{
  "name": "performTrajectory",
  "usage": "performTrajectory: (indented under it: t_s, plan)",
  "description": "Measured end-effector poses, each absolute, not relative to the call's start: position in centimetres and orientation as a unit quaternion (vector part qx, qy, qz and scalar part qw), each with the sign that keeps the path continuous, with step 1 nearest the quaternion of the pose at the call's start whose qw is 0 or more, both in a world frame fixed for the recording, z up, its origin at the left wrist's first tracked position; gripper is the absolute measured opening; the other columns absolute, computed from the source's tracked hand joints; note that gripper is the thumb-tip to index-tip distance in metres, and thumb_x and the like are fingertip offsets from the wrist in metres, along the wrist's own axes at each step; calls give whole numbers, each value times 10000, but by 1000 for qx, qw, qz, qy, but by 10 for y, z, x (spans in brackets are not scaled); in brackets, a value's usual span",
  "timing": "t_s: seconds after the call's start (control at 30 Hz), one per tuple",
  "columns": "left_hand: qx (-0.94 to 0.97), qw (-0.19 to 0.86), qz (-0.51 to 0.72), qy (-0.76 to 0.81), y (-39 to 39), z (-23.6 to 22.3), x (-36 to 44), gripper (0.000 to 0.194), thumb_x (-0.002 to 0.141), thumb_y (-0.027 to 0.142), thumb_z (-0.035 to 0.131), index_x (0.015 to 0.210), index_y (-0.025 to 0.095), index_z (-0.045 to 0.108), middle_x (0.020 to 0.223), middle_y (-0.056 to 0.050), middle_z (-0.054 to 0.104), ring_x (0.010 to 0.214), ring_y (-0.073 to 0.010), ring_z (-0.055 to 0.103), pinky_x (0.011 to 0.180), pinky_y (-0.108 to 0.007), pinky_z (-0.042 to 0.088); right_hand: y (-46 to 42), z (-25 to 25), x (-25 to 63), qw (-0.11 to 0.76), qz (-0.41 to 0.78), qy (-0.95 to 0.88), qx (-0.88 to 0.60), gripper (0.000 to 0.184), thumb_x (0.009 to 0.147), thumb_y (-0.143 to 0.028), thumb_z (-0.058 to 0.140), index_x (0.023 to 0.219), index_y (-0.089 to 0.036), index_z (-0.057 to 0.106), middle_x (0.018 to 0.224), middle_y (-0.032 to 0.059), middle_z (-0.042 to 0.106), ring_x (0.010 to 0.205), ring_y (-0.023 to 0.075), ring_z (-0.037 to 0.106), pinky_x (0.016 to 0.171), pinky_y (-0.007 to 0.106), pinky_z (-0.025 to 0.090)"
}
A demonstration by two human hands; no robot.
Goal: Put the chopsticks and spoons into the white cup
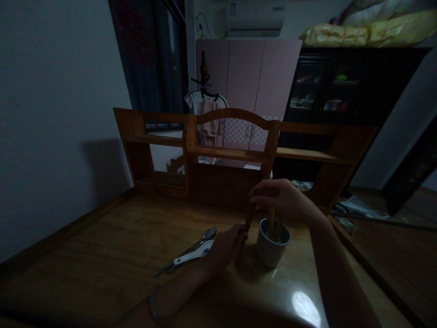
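A small white perforated cup (272,248) stands on the wooden desk (112,259) and holds several wooden chopsticks (275,225). My right hand (282,197) hovers just above the cup, fingers closed around the upper end of a chopstick (250,216) that slants down to the left of the cup. My left hand (227,246) sits on the desk beside the cup, fingers closed on the lower end of that same chopstick. Left of my left hand lie a metal spoon (205,237) and a white spoon (191,257).
A wooden shelf unit (235,152) stands along the desk's back edge. A bare wall is on the left. Behind are a pink wardrobe (252,77), a dark cabinet (341,86) and hanging clothes (206,116). The room is dim.
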State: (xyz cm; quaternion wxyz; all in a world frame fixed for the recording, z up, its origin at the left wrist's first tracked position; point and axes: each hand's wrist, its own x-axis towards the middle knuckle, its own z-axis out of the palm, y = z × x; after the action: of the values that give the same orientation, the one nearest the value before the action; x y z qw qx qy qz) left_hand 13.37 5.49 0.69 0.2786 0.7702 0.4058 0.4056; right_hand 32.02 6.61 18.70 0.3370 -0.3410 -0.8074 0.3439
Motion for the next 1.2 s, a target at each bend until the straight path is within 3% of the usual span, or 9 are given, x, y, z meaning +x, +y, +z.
performTrajectory:
  t_s: [0.57, 1.2]
  plan:
    - [773, 276, 405, 402, 53, 9, 133, 204, 982, 358, 388, 1073, 251, 536, 873, 20, 685, 775, -148, 654, 720, -237, 470, 64, 189, 320, 331, 343, -810, -342, 265, 796, -394, 710, 951, -181, 687, 867, 39, 712, 765, 184, 704, 701, 295, 595]
    - [772, 266, 395, 421, 51, 13, 132, 237, 948, 439, 464, 1055, 253, 564, 922, 11, 702, 812, -166, 679, 691, -241, 490, 62, 190, 319, 324, 332, -814, -350, 245, 805, -380, 704, 954, -186, 710, 861, 38, 729, 768, 187, 710, 692, 274, 592]
